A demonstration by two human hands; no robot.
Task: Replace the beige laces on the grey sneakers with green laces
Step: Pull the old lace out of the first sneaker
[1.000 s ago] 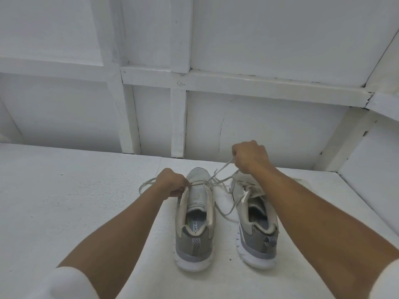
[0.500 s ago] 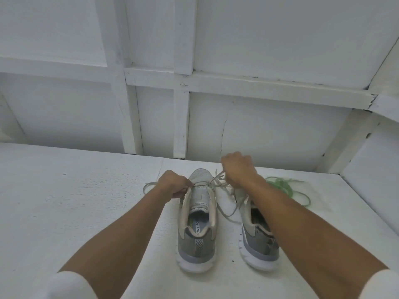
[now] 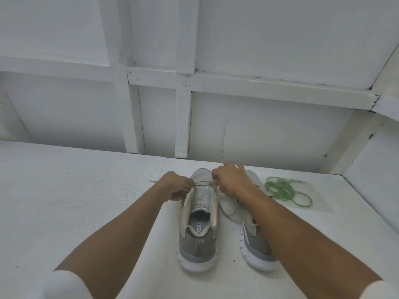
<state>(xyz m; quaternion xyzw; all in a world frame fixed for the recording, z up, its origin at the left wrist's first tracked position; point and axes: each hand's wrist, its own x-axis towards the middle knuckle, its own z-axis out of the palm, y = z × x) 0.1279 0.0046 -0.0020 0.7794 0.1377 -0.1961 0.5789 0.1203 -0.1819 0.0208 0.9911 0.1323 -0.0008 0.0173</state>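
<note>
Fingers of the left hand (image 3: 177, 188) are curled and pressed together on the near-left edge of the lacing of the left sneaker (image 3: 199, 221), apparently pinching a strand of the beige lace (image 3: 212, 187). Fingers of the right hand (image 3: 232, 180) are bunched over the same lacing from the other side, with one or two lifted at the far edge; whether they pinch the lace cannot be told, as the knuckles hide the tips.

The right sneaker (image 3: 254, 240) stands just beside the right hand, mostly under the forearm. Loose beige lace trails between the two shoes. The green laces (image 3: 285, 190) lie in a loose coil on the desk (image 3: 75, 201), well apart to the right of the right-hand fingers, untouched.

Assessment: the lace is light, limp and thin, offering no stiffness; it should be taken by pinch close to an eyelet and drawn out one crossing at a time. The sneaker is light with a soft upper and will likely slide on the desk unless steadied at the collar or the side of the lacing. The stiffened lace tips are the best hold for threading.
</note>
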